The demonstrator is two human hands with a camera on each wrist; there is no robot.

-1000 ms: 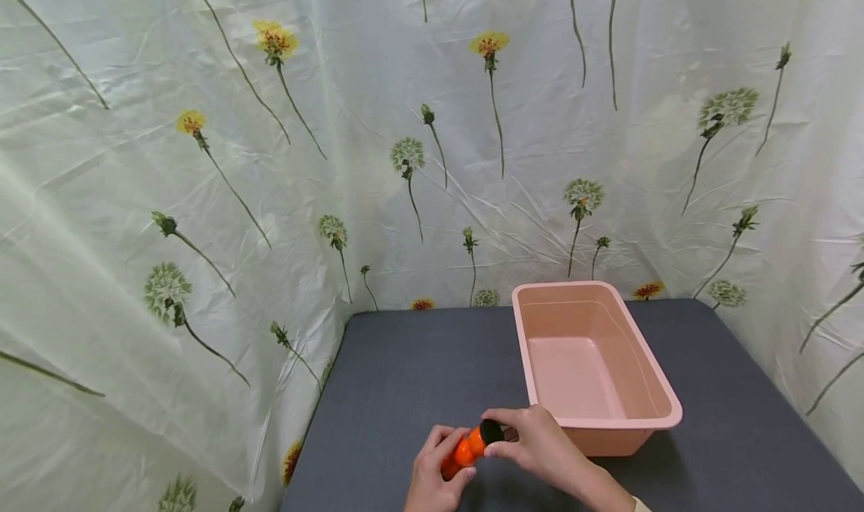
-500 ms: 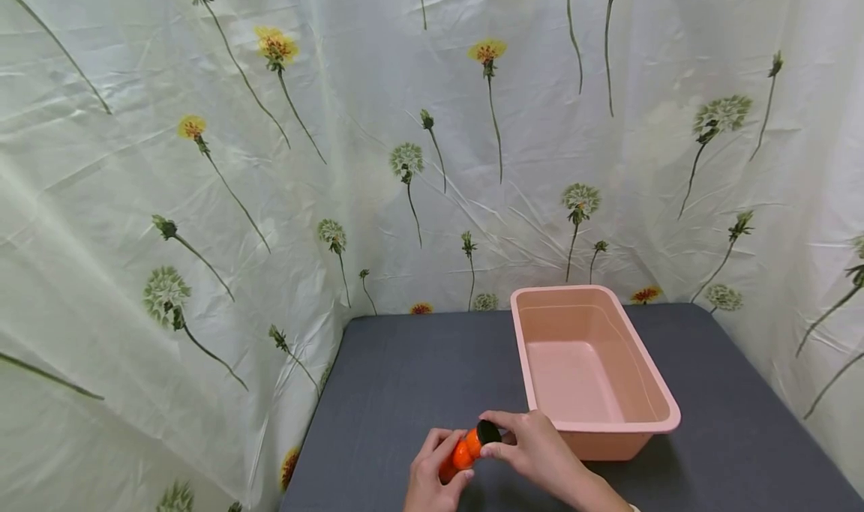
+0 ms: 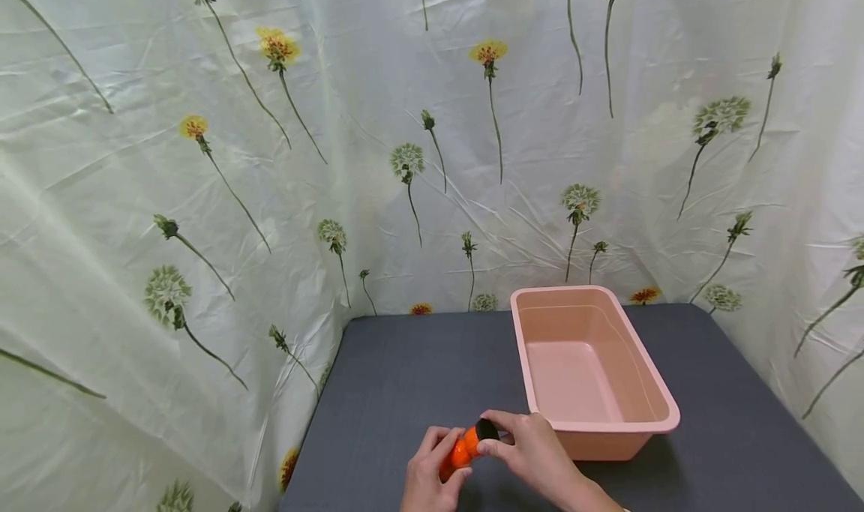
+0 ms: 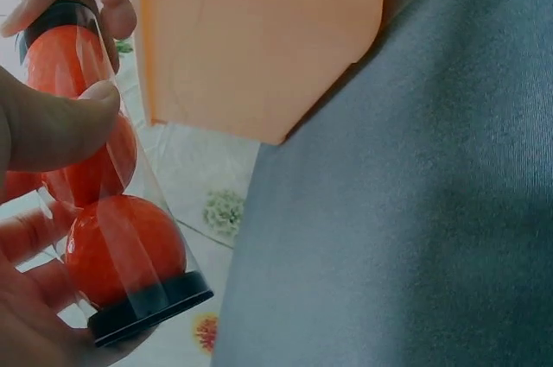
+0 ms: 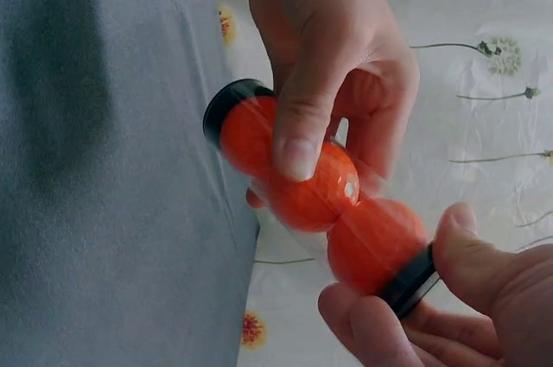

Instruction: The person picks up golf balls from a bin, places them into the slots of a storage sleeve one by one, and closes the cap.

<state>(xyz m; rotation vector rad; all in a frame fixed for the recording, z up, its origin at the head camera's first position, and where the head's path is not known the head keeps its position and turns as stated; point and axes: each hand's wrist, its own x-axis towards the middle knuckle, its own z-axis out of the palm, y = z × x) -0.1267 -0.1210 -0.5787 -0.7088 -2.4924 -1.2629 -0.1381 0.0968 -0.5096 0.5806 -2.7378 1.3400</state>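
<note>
A clear plastic tube of orange balls (image 3: 461, 453) is held tilted above the table. It has a black cap at each end, and three balls (image 4: 127, 250) show inside it in the left wrist view. My left hand (image 3: 430, 473) grips the tube round its middle, thumb across the side. With thumb and fingers my right hand (image 3: 536, 452) pinches the black cap (image 5: 411, 281) at the upper end. That cap sits against the tube's end. In the head view the left fingers cover part of the lower end.
A pink plastic tub (image 3: 570, 422) stands on the dark grey table (image 3: 405, 377), just beyond and to the right of my right hand. No contents show inside it. A white curtain (image 3: 405, 212) printed with dandelions hangs behind and at both sides.
Both hands and the tube have shifted very slightly left in the head view, which has tilted a little. Each hand keeps its hold, and the cap stays at the tube's end.
</note>
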